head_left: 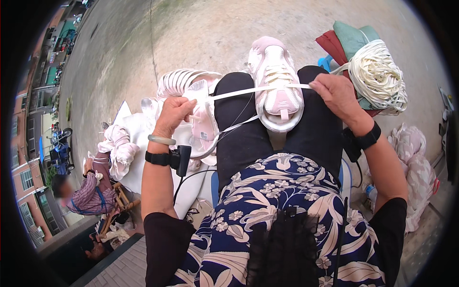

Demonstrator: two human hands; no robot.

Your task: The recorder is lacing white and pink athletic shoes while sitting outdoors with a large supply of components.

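A pink and white sneaker (276, 67) rests between my knees, toe pointing away, with white lacing across its front. A flat white shoelace (237, 92) stretches nearly level over the sneaker, from one hand to the other. My left hand (176, 115) pinches its left end, and my right hand (334, 93) pinches its right end. Close by my left hand lies a second pink and white sneaker (204, 126), partly hidden. Another pale strand runs low from the sneaker's heel towards it.
At the far right, a thick hank of cream laces (377, 76) lies against green cloth (351, 39). Pink and white bundles (122, 149) sit at left, and a pale bundle (410, 182) at right. Another person (93, 191) sits at the far left. Striped pale pieces (184, 81) lie beyond my left hand.
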